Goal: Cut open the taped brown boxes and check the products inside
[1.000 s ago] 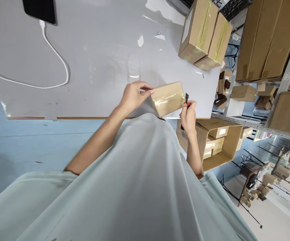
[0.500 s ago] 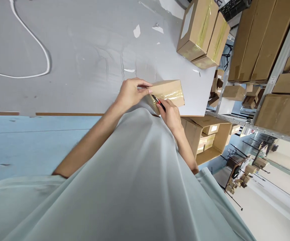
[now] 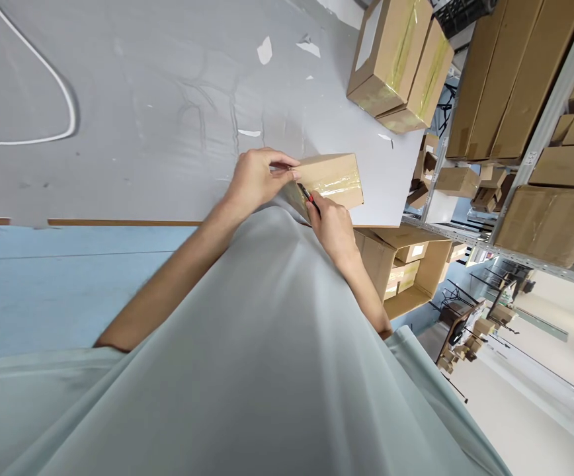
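A small cardboard box [image 3: 330,166] with shiny clear tape along its side rests near the table's front edge. At its left end, my left hand [image 3: 257,175] has thumb and fingertips closed on the upper corner. My right hand [image 3: 334,228] is wrapped around a red and black utility knife [image 3: 309,196], whose tip points up and left at the taped left end, just under my left fingertips. Whether the blade cuts into the tape is too small to tell.
Two taped cartons [image 3: 391,59] stand at the table's far right. White paper scraps [image 3: 264,51] and a white cable [image 3: 63,92] lie on the grey table [image 3: 168,165]. An open carton [image 3: 416,264] holding smaller boxes sits below the right edge, beside loaded shelves [image 3: 520,165].
The knife and right hand have shifted slightly up and left along the box's end. My left hand keeps its pinch at the corner. The whole view has drifted a little.
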The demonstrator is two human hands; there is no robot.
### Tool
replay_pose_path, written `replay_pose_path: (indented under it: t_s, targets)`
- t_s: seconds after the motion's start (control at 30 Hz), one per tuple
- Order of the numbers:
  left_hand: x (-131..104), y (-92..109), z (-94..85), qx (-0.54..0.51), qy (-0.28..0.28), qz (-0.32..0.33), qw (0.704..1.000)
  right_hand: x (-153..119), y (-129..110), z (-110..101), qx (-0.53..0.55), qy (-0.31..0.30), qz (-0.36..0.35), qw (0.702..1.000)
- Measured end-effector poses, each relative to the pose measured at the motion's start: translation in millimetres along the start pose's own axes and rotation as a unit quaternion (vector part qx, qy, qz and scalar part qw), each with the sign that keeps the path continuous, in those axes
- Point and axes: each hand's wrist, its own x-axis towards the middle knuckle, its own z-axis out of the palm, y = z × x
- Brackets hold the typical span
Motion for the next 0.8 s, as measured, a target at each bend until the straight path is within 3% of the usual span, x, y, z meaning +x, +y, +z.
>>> replay_pose_path:
  t_s: [0.17,0.5,0.8]
  targets:
    - [0,3,0.1,0.014,0.004,0.009,1.000,-3,3,6,0.028,0.018,0.012,0.999]
    - [-3,1,5.4,0.022,0.024,-0.015,0.999,2,-5,22,-0.014,0.036,0.011,0.999]
    - [-8,0,8.3,0.033,0.044,-0.006,0.998,2,0,33,-0.014,0.008,0.039,0.999]
